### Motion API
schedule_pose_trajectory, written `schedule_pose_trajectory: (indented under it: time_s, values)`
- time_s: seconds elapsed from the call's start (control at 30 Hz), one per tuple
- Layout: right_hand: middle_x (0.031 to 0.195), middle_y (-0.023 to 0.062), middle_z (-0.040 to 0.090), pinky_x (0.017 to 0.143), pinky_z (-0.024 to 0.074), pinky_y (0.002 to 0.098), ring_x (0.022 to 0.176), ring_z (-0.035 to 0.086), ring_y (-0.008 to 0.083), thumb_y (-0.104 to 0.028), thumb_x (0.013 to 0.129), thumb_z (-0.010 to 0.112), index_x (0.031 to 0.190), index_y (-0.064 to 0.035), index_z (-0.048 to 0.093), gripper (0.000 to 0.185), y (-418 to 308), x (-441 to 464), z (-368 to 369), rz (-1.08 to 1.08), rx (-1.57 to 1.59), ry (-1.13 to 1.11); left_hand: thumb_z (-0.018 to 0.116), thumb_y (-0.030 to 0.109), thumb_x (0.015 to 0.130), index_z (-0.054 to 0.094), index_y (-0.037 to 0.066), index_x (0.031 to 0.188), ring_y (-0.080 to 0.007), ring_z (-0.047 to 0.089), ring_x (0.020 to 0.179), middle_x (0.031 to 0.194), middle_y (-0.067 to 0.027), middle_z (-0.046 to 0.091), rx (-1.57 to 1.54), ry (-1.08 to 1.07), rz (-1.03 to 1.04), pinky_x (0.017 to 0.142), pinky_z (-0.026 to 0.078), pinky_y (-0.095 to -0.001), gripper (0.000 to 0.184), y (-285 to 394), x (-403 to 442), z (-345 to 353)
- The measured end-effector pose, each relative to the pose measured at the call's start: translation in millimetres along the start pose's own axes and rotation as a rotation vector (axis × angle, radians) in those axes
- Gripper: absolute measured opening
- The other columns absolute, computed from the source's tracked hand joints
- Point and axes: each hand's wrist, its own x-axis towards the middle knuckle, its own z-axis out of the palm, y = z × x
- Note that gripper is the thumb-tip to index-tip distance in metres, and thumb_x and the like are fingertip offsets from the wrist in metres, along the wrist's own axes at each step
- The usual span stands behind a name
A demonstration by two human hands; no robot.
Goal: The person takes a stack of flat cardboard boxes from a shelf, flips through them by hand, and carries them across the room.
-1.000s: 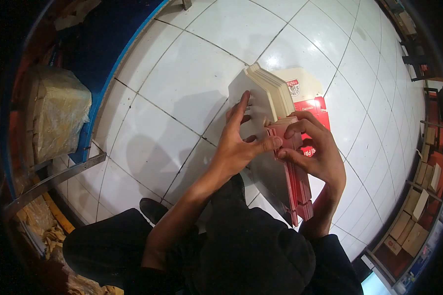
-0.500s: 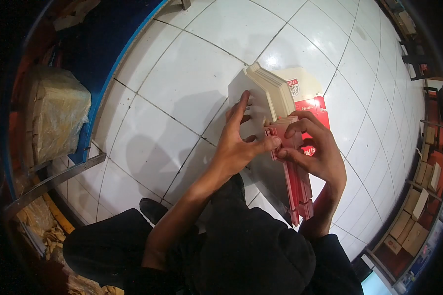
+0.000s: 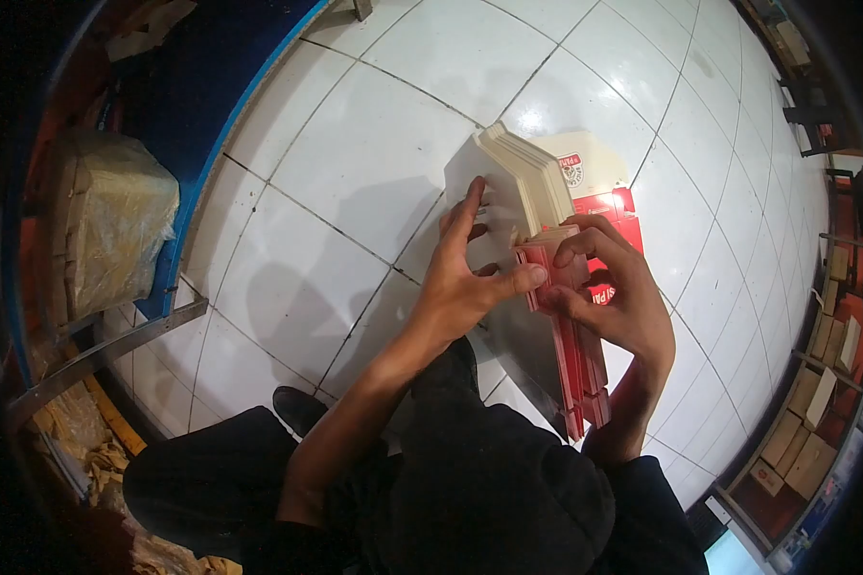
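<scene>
A stack of flat cardboard box blanks [image 3: 527,177] stands on edge in front of me, with cream edges at its far end and red edges nearer. Its outer left face is plain grey; on the right side a red and white printed panel [image 3: 627,228] shows. My left hand [image 3: 460,287] holds the stack from the left, fingers spread along the grey face and thumb pressed on the red edges. Opposite it, my right hand [image 3: 623,297] is curled over the red flaps, thumb and fingers bent around them. Its outer fingers are partly hidden.
White floor tiles [image 3: 345,144] lie beneath. To the left, a plastic-wrapped package [image 3: 115,225] sits beside a blue-edged table [image 3: 216,144]. Crumpled brown scraps [image 3: 77,431] lie at lower left. Shelves with cardboard boxes [image 3: 805,465] line the right side.
My right thumb has shifted slightly against the red edges. The left hand and the stack stay almost where they were.
</scene>
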Motion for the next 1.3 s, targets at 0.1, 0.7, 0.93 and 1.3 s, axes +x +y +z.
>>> schedule_pose_trajectory:
  time_s: [0.1,0.7,0.93,1.3]
  values:
    - [0.128,0.0123,0.063,0.081,0.0613,0.0370,0.110,0.068,0.0269,-0.011,0.087,0.073,0.109,-0.0049,0.066,0.023,-0.9,-1.2,-0.5,0.038,0.023,-0.011,0.095,0.038,0.073,0.013,0.003,0.166,-0.0366,0.037,0.146,0.156,-0.0188,0.027,0.003,0.000,-0.008,0.106,0.053,-0.0525,0.129,4.2,-0.9,0.3]
    - [0.136,0.0119,0.059,0.077,0.0638,0.0342,0.112,0.068,0.0239,-0.020,0.081,0.088,0.112,-0.0074,0.071,0.038,-0.9,1.5,1.8,0.019,0.027,-0.050,0.098,0.044,0.068,0.015,0.004,0.166,-0.0351,0.035,0.147,0.158,-0.0168,0.028,-0.017,0.014,-0.041,0.104,0.054,-0.0513,0.135,1.2,-0.3,0.4]
    - [0.136,0.0125,0.059,0.079,0.0634,0.0349,0.114,0.067,0.0255,-0.019,0.082,0.087,0.113,-0.0074,0.070,0.038,0.2,1.6,0.3,0.022,0.025,-0.060,0.098,0.043,0.068,0.014,0.004,0.166,-0.0346,0.035,0.147,0.157,-0.0164,0.028,-0.035,0.015,-0.035,0.104,0.054,-0.0516,0.135,0.8,0.1,1.2]
    - [0.134,0.0151,0.061,0.085,0.0617,0.0384,0.114,0.068,0.0289,-0.001,0.085,0.062,0.116,-0.0058,0.067,0.032,5.6,-1.5,-0.3,0.019,0.021,-0.029,0.098,0.042,0.068,0.013,0.004,0.166,-0.0347,0.036,0.146,0.157,-0.0162,0.028,-0.027,0.009,-0.040,0.103,0.054,-0.0522,0.135,-0.8,0.9,-0.1]
